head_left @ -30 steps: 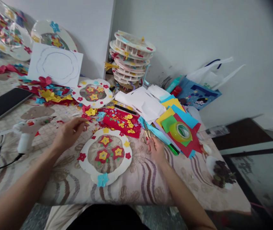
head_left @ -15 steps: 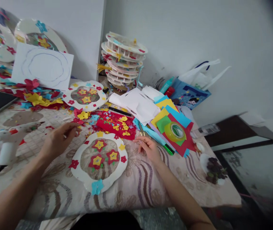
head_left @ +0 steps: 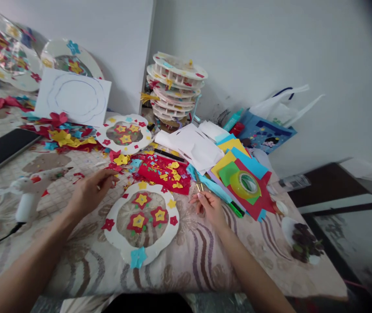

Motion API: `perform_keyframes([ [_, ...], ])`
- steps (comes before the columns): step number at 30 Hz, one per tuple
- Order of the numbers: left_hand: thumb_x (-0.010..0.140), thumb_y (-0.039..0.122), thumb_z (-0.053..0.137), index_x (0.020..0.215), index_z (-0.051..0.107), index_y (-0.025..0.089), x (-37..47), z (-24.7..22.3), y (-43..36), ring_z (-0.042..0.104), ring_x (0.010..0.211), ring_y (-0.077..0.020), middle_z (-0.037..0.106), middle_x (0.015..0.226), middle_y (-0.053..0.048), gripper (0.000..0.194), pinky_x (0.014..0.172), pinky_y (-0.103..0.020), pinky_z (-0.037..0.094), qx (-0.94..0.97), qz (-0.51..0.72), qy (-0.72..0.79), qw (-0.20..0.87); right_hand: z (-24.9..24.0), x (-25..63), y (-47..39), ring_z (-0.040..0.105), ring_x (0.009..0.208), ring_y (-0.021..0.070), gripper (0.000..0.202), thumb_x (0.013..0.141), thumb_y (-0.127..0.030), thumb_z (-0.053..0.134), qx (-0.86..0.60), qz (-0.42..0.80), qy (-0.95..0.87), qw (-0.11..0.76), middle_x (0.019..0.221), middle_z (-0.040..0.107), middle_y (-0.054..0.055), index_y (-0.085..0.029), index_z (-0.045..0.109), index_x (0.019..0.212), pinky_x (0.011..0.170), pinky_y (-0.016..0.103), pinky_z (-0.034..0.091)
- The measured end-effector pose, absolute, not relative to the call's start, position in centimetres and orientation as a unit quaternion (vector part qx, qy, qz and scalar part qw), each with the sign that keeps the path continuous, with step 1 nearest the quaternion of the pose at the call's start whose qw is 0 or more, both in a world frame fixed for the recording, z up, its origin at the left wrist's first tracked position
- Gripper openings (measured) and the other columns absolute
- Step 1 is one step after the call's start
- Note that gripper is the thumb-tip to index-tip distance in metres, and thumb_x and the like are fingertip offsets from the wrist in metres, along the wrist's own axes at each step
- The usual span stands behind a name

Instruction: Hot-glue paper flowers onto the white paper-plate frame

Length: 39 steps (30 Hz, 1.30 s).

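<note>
One cloth-covered table [head_left: 186,274] is bearing the work. At its back, one stack of decorated frames [head_left: 176,93] is standing near the wall. At its front, one white frame [head_left: 169,234] is lying flat between the hands and touching neither. The left hand [head_left: 93,191] is hovering beyond its upper left, fingers curling to a narrow gap; whether they are pinching anything, one cannot tell. The right hand [head_left: 211,209] is lingering at its right, fingers spreading loosely, seemingly gripping nothing, just beside one pair of scissors [head_left: 199,186]. The wearer is apparently decorating the frame; the next move would be calling for a fine pinch. Three red-and-yellow flowers [head_left: 138,221] are occupying its centre; four red pieces [head_left: 108,224], two yellow pieces [head_left: 171,203] and one blue piece [head_left: 138,258] are dotting its rim.
</note>
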State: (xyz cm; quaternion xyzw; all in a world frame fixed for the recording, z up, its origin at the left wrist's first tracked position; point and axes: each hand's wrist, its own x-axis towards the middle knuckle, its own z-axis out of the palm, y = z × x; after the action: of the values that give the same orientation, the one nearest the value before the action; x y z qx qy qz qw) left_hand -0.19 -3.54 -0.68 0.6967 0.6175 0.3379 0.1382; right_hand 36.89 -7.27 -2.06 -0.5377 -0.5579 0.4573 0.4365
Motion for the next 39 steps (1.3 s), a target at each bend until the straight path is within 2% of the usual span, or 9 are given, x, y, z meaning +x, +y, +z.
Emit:
perform_keyframes([
  [4,0.084,0.037,0.043,0.1,0.061,0.018,-0.2,-0.5,-3.6,0.059,0.055,-0.0101,0.072,0.08,-0.002,0.03,0.058,-0.022,0.046,0.704,0.335,0.612,0.134,-1.8,36.7,-7.3,0.056,0.05,0.0107,0.025,0.089,-0.041,0.046,-0.524,0.465,-0.576,0.42,0.093,0.07,0.005,-0.02,0.058,0.098,0.045,0.023,0.042],
  [11,0.083,0.037,0.043,0.099,0.061,0.018,-0.2,-0.7,-3.5,0.061,0.057,-0.0116,0.071,0.078,-0.002,0.03,0.058,-0.022,0.046,0.704,0.336,0.612,0.133,-1.9,36.7,-7.0,0.054,0.047,0.0104,0.026,0.09,-0.041,0.046,-0.536,0.439,-0.574,0.436,0.09,0.07,0.005,-0.02,0.059,0.098,0.045,0.024,0.042],
  [18,0.084,0.036,0.044,0.101,0.061,0.017,-0.1,-0.5,-3.6,0.059,0.057,-0.01,0.072,0.08,-0.003,0.031,0.058,-0.02,0.045,0.708,0.336,0.607,0.133,-2.0,36.8,-7.1,0.054,0.046,0.0103,0.022,0.088,-0.04,0.049,-0.522,0.459,-0.561,0.449,0.082,0.07,0.005,-0.019,0.058,0.088,0.046,0.024,0.042],
  [23,0.084,0.035,0.043,0.1,0.061,0.017,0.1,-0.3,-3.8,0.055,0.052,-0.0083,0.071,0.078,-0.002,0.031,0.056,-0.019,0.044,0.708,0.333,0.608,0.132,-2.4,36.9,-7.0,0.055,0.046,0.0101,0.015,0.088,-0.03,0.043,-0.497,0.471,-0.555,0.472,0.081,0.07,0.003,-0.02,0.05,0.079,0.044,0.022,0.04],
  [31,0.085,0.036,0.043,0.102,0.059,0.017,0.2,-0.1,-3.8,0.063,0.064,-0.0105,0.072,0.081,-0.002,0.03,0.06,-0.019,0.048,0.707,0.333,0.605,0.152,-3.0,37.1,-6.9,0.055,0.045,0.0094,0.015,0.081,-0.018,0.037,-0.489,0.476,-0.538,0.494,0.077,0.069,0.002,-0.019,0.046,0.069,0.045,0.022,0.04],
  [33,0.085,0.036,0.043,0.103,0.059,0.017,0.2,-0.1,-3.9,0.063,0.064,-0.0109,0.072,0.081,-0.002,0.03,0.06,-0.02,0.048,0.706,0.332,0.607,0.153,-2.8,37.0,-6.9,0.056,0.046,0.0092,0.015,0.082,-0.02,0.038,-0.497,0.458,-0.54,0.501,0.077,0.069,0.002,-0.019,0.047,0.07,0.045,0.022,0.04],
  [37,0.086,0.036,0.042,0.102,0.06,0.017,0.1,-0.2,-3.9,0.062,0.064,-0.0107,0.072,0.082,-0.003,0.03,0.06,-0.02,0.047,0.706,0.328,0.608,0.156,-2.3,36.7,-6.9,0.054,0.045,0.0077,0.011,0.088,-0.03,0.046,-0.527,0.417,-0.548,0.498,0.079,0.067,0.0,-0.02,0.05,0.09,0.043,0.02,0.04],
  [39,0.086,0.035,0.042,0.102,0.06,0.017,0.0,-0.2,-3.8,0.061,0.062,-0.01,0.072,0.084,-0.002,0.031,0.06,-0.019,0.046,0.707,0.326,0.607,0.158,-2.4,36.7,-6.9,0.052,0.044,0.0068,0.015,0.088,-0.034,0.05,-0.538,0.406,-0.559,0.482,0.076,0.065,-0.001,-0.02,0.05,0.089,0.043,0.019,0.04],
])
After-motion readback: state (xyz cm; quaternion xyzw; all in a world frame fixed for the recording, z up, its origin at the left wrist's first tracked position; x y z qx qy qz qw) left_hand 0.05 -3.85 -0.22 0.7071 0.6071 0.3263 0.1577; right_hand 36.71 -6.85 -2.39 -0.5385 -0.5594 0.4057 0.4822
